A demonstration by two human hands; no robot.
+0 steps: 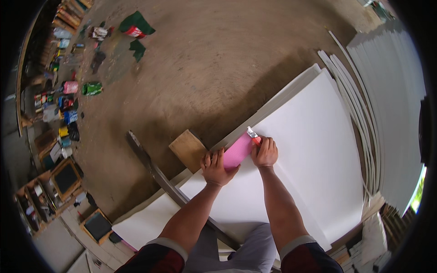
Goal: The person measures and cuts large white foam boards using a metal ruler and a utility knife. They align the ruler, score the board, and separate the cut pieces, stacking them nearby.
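A pink, finely ribbed piece (238, 150) lies on a stack of large white sheets (309, 150), close to the stack's far left edge. My left hand (217, 169) grips the left end of the pink piece, fingers curled over it and thumb along its near side. My right hand (265, 152) is closed on a utility knife (254, 135) with a red handle and a silver head. The knife's head points away from me, at the far right corner of the pink piece. Its tip is too small to make out.
A wooden block (188, 148) sits beside the stack's left edge. A long dark metal bar (157, 173) crosses under my left forearm. Pale strips (353, 104) and grey corrugated sheets (398, 109) lie at the right. Cans and clutter (68, 102) line the left side.
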